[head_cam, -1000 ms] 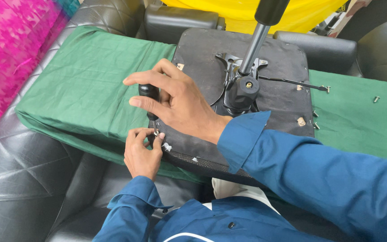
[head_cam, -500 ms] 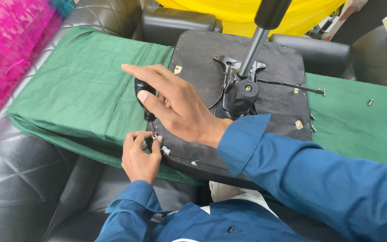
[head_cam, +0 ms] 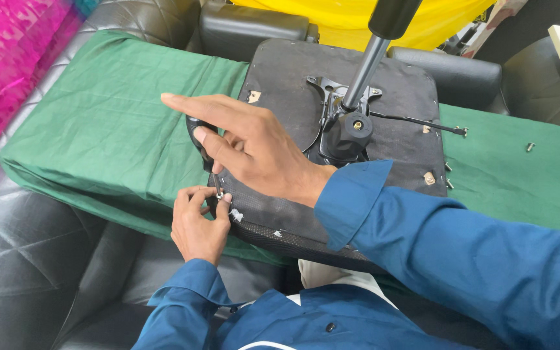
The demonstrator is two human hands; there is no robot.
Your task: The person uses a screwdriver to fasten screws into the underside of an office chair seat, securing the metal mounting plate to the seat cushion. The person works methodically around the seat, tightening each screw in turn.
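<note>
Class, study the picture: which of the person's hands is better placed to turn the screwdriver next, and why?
The right hand: it already grips the screwdriver by its black handle. The left hand pinches low at the tip, at the chair seat edge.

View: head camera, single. Position: above and behind the right hand [head_cam: 264,159] and left hand [head_cam: 199,223], close. Facing: steeply down and forward over the sleeves. Coverage: seat base [head_cam: 332,97] just beyond the hands, green cloth [head_cam: 98,129] to their left and right, black sofa [head_cam: 27,259] beneath. No second view.
</note>
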